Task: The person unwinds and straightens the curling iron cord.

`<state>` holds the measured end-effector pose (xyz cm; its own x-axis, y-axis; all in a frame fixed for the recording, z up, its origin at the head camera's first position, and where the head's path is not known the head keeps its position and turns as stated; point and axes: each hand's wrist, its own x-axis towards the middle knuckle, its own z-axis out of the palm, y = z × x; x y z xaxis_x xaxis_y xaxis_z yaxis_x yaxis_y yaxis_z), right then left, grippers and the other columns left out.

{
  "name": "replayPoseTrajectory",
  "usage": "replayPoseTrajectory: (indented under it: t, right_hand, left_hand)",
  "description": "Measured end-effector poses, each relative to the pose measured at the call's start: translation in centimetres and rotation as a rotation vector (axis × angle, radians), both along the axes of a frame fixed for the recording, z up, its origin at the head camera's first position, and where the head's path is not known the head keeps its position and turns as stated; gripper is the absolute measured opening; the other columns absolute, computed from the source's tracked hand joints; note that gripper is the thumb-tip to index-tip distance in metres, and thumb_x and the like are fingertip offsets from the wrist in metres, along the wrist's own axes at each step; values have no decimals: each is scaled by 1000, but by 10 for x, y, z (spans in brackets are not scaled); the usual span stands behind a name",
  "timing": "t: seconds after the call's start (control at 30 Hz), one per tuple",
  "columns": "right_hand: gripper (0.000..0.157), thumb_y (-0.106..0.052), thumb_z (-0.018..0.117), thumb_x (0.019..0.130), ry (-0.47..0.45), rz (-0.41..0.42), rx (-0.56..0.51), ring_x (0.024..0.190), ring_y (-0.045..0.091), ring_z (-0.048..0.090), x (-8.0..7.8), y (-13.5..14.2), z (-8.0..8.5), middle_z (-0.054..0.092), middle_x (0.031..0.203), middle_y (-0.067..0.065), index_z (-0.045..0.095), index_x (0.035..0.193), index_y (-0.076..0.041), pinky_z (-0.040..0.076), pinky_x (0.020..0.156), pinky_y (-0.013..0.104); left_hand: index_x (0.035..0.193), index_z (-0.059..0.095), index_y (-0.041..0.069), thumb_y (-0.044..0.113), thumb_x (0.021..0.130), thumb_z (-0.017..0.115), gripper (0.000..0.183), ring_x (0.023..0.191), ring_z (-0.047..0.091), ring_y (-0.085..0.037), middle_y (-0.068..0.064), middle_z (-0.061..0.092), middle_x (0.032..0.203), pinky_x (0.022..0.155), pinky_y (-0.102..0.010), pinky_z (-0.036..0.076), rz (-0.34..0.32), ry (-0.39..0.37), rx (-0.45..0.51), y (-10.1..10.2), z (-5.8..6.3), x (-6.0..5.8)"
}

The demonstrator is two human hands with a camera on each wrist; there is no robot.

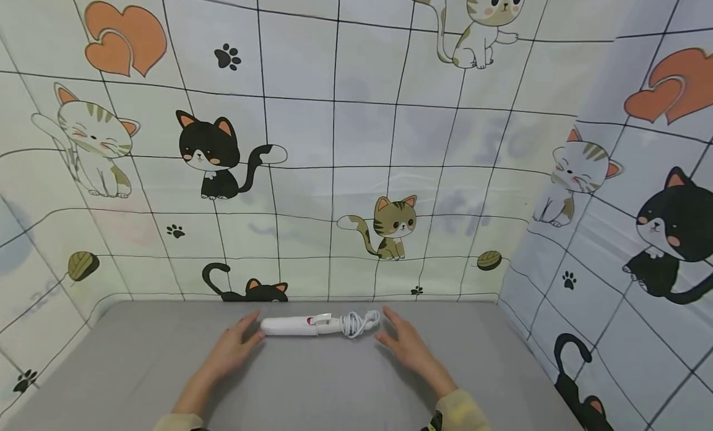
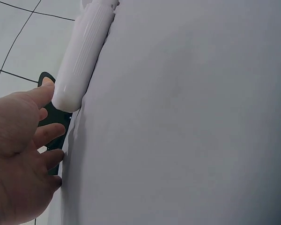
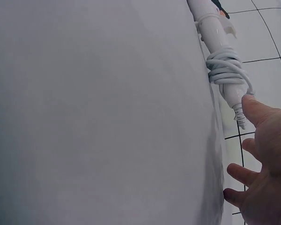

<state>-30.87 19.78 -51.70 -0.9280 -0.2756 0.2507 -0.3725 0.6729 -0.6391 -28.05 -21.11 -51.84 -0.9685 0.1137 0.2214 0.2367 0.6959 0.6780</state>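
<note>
A white curling iron (image 1: 289, 326) lies lengthwise near the far edge of the grey tabletop, with its cord (image 1: 356, 324) wound round the handle at the right end. At its rounded left end is my left hand (image 1: 233, 349), fingers spread and relaxed. The left wrist view shows that hand's thumb right at the tip of the barrel (image 2: 79, 65); whether it touches, I cannot tell. My right hand (image 1: 411, 349) stands at the cord end, also with loose, spread fingers. In the right wrist view its thumb is close against the handle's end, beside the coiled cord (image 3: 227, 68).
The grey table surface (image 1: 312, 387) stretches in front of the curling iron. Behind and to the right hangs a white grid-patterned sheet (image 1: 301, 127) printed with cartoon cats, hearts and paw prints, meeting the table's far edge.
</note>
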Motion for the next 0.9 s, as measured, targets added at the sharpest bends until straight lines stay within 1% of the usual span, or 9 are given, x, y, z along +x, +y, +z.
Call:
replayPoseTrajectory:
  t: [0.1,0.2,0.3,0.43,0.53,0.6,0.67,0.73,0.9]
  right_hand:
    - [65,-24,70,99,16,-8,-1,134,50,46,-4,0,-1,51,147,27,43,152,2,37,115,67]
    - [63,-22,71,98,32,-4,-6,133,50,47,-8,-1,-2,52,146,27,46,149,4,38,114,67]
    - [62,-22,70,98,23,9,-8,135,49,46,-11,-3,-2,50,147,27,46,149,5,37,116,66]
    - [61,-20,69,99,12,34,-14,136,48,45,-14,-5,-3,49,149,27,45,149,5,35,117,66]
    - [57,-15,69,98,24,53,-20,136,47,47,-16,-6,-4,51,148,25,48,147,4,37,117,65]
    - [54,-14,69,98,33,57,-15,135,45,49,-17,-7,-5,54,146,22,51,146,2,39,116,64]
    - [52,-13,70,97,40,53,-19,133,44,51,-19,-8,-6,56,145,19,54,145,0,40,115,63]
    - [51,-15,70,97,37,42,-21,132,44,52,-21,-9,-6,58,144,18,56,145,-2,42,114,63]
    - [50,-17,72,96,28,9,-50,129,46,54,-23,-9,-7,60,139,21,59,142,-4,44,111,65]
  left_hand:
    - [149,44,-7,17,103,63,56,137,40,-54,-33,46,147,120,-74,18,-4,-6,0,1,-1,-4]
    - [148,45,-7,18,102,64,56,137,41,-53,-33,47,146,119,-75,18,-10,-6,-9,2,-3,-7]
    - [148,47,-6,19,101,66,56,136,42,-54,-34,49,145,118,-76,17,-13,-6,-20,4,-3,-10]
    - [146,51,-4,20,99,69,55,133,44,-57,-34,52,141,116,-78,20,-16,10,-47,7,-5,-13]
    - [144,53,-2,20,98,70,53,132,43,-58,-34,55,139,114,-80,21,-16,14,-66,9,-6,-15]
    - [143,55,-1,19,98,70,52,133,42,-59,-33,55,139,114,-80,20,-16,8,-72,10,-7,-17]
    - [143,55,0,17,97,70,51,135,40,-59,-33,54,140,115,-80,17,-15,-3,-75,11,-7,-18]
    - [142,56,0,14,96,71,51,135,39,-60,-34,53,140,114,-81,17,-21,1,-86,11,-7,-19]
    - [142,56,-1,6,93,72,52,135,38,-61,-34,54,139,112,-85,15,-44,1,-100,14,-7,-20]
